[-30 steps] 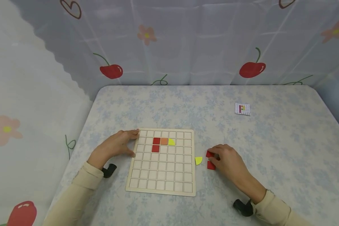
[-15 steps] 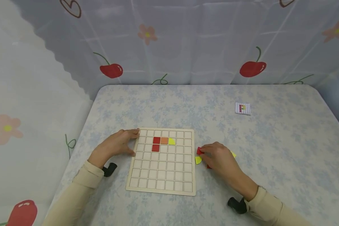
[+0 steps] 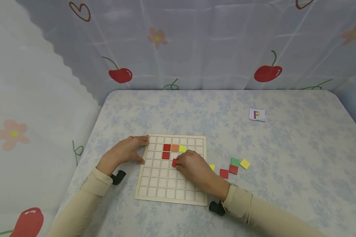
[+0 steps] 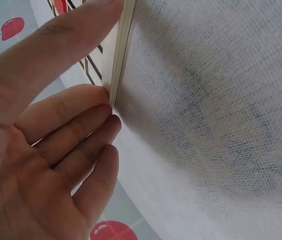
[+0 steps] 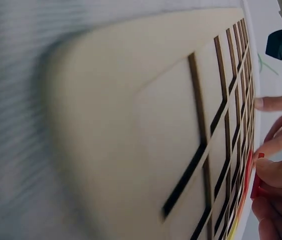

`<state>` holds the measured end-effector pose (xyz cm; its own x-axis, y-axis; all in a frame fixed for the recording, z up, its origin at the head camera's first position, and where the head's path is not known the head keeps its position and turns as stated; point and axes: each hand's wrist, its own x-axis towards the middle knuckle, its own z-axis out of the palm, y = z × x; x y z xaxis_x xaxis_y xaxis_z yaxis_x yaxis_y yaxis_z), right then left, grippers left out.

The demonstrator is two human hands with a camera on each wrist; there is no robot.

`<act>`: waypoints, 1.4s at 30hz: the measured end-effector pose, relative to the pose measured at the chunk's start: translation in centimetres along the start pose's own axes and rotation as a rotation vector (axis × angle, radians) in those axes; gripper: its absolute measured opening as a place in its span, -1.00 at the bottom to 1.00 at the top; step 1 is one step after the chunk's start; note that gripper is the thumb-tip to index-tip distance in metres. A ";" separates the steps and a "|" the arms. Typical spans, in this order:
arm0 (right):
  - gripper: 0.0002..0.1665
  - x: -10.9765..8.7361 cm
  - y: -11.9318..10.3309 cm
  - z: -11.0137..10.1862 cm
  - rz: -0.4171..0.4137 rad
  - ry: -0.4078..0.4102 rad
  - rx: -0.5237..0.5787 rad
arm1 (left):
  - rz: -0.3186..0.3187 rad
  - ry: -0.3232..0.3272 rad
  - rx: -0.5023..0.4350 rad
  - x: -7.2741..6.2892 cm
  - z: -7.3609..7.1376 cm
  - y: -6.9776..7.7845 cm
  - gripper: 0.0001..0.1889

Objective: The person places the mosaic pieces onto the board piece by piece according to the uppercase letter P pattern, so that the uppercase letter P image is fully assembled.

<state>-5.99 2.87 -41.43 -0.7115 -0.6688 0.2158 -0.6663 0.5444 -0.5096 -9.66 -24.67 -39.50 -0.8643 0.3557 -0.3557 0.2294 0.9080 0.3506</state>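
Note:
A pale wooden grid board [image 3: 171,200] lies on the table. My left hand [image 3: 123,154] rests against its left edge, thumb and fingers spread and touching the rim; the left wrist view shows the fingertips at that edge [image 4: 115,65]. My right hand [image 3: 197,168] is over the board's middle, pinching a red square tile [image 3: 174,162] between thumb and fingers. In the right wrist view the red tile [image 5: 256,182] stands tilted in the fingertips. Two red tiles [image 3: 166,155], an orange tile [image 3: 174,147] and a yellow quarter-round tile [image 3: 182,148] sit in the grid's upper cells.
Right of the board lie another yellow quarter-round tile [image 3: 212,167], partly hidden by my hand, two red tiles [image 3: 223,173], a green tile [image 3: 235,161] and a yellow square tile [image 3: 245,164]. A small pattern card [image 3: 257,115] lies farther back.
My right hand has picked a red tile from beside the board and carried it left over the grid, uncovering the loose tiles. My left hand stays at the board's edge.

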 end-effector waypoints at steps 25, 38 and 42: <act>-0.83 2.6 -2.3 2.5 -0.056 -0.070 -0.152 | 0.014 0.017 -0.063 0.0 -0.2 -0.4 -0.05; -0.77 0.0 -1.4 0.6 0.047 -0.033 -0.004 | 0.001 0.015 -0.032 -0.1 0.0 -0.3 -0.13; -0.71 -2.4 -0.2 -0.7 0.111 0.031 -0.002 | 0.009 0.010 -0.026 -0.1 0.0 -0.3 -0.14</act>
<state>-4.31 4.77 -41.24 -0.7876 -0.5883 0.1832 -0.5831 0.6155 -0.5303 -9.67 -24.96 -39.57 -0.8668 0.3614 -0.3437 0.2253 0.8986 0.3766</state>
